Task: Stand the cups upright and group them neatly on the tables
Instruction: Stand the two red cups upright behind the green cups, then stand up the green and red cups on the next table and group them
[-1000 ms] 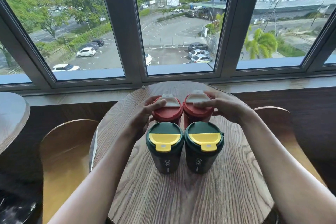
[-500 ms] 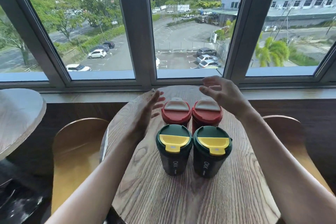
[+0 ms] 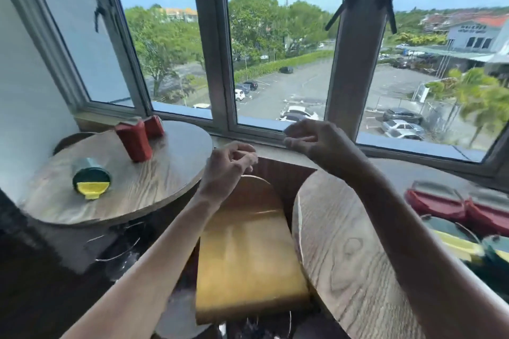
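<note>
Lying on its side on the left round wood-grain tabletop (image 3: 143, 190): a dark green plastic cup with a yellow flip lid (image 3: 91, 179), two red cups (image 3: 134, 138) behind near the window. Probably light, stiff, smooth; best taken round the barrel. Both empty, fingers loosely curled: left hand (image 3: 226, 170), right hand (image 3: 316, 140), above a yellow wooden chair (image 3: 248, 256) between tables.

Seven cups (image 3: 134, 139), two tables (image 3: 154, 184), one chair (image 3: 245, 253).

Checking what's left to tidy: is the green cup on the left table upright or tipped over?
Tipped over. The green cup lies on its side on the left table, its green-and-yellow lid facing the camera.
</note>
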The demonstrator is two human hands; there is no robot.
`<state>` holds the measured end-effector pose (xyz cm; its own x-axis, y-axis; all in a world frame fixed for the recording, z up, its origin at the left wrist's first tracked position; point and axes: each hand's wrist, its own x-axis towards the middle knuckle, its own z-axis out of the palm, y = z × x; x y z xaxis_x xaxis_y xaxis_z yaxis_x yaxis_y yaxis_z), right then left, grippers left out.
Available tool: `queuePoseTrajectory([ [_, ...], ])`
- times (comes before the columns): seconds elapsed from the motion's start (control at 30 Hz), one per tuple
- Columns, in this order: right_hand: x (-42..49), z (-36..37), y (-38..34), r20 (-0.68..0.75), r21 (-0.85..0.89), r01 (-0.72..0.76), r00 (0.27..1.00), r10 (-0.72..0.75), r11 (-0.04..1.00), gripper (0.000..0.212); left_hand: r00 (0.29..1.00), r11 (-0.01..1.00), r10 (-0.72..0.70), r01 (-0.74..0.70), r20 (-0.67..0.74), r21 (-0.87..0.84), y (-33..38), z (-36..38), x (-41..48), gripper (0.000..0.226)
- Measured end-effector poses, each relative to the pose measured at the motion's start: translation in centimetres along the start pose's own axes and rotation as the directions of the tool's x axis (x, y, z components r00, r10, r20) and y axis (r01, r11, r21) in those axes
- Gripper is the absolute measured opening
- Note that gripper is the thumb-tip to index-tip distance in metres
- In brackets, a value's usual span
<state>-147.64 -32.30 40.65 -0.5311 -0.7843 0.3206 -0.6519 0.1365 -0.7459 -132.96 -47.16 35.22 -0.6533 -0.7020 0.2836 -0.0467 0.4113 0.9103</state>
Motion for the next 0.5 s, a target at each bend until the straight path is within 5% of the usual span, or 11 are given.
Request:
queuePoseTrajectory([
  [0.23,4.5,16.6,-6.0,0.164,0.223,0.011,0.985,-0.049,0.975,0.015,0.972,0.996,-0.045,0.06,-0.229,0.059,-4.7,-13.8,-1.3,0.009],
  [0.5,11.7,29.4,-7.7,0.19,0.316,-0.022,0.981,-0.04,0.949,0.017,0.913,0.984,-0.089,0.142,-0.397,0.106,-12.1,-25.4,2.7,0.015],
])
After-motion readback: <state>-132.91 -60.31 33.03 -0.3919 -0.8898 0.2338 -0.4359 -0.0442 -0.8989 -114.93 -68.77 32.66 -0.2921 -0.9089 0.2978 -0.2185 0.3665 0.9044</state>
